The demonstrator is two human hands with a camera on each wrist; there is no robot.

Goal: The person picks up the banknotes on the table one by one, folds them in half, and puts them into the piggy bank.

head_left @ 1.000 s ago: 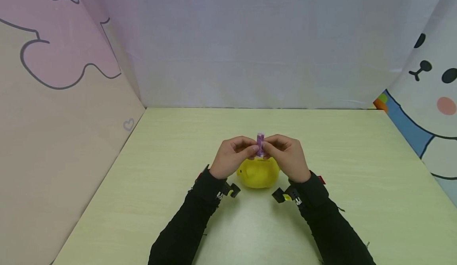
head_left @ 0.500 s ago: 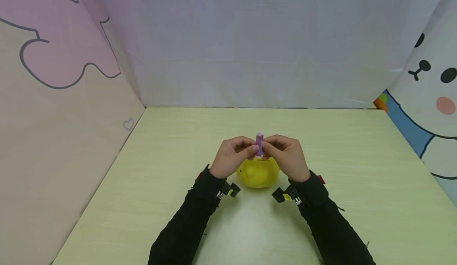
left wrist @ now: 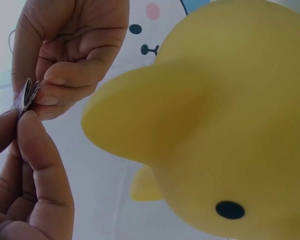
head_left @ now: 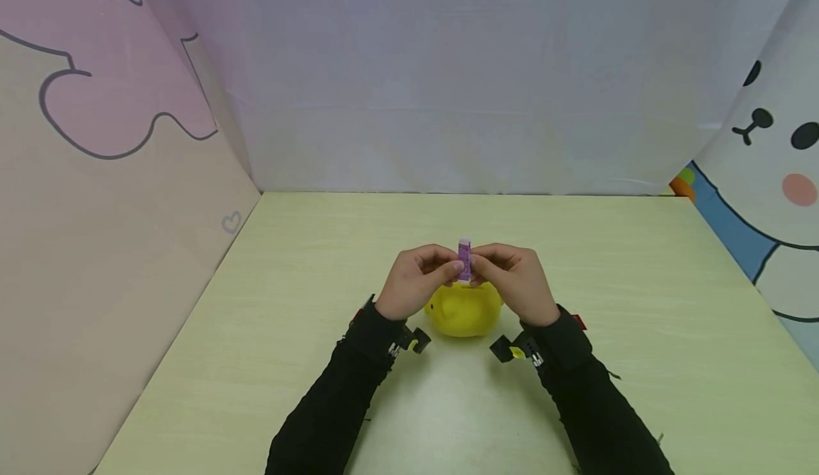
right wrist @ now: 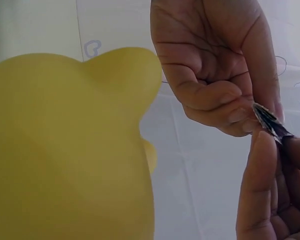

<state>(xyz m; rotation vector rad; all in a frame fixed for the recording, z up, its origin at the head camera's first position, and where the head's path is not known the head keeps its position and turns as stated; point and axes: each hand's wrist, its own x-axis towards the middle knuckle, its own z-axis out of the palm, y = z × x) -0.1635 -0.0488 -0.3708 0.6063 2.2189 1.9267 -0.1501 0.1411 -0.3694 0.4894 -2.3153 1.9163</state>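
A small purple strip of paper, folded into layers like a banknote, stands upright between both hands. My left hand pinches its left side between thumb and fingertips. From the other side my right hand pinches it the same way. Just below and behind the fingers sits a yellow piggy bank, a dark slot visible along its top. In the left wrist view the folded layers of the banknote show edge-on, apart from the yellow body. The right wrist view shows the banknote slightly fanned at its end.
The pale wooden table spreads around the piggy bank. A white cloth wall closes off the back, with cartoon-printed panels at left and right. Small cameras sit on both black-sleeved wrists.
Hardly anything differs. The banknote has shifted very slightly left, and my right hand and wrist have moved a touch. Both hands keep their pinch, and the piggy bank stays in place.
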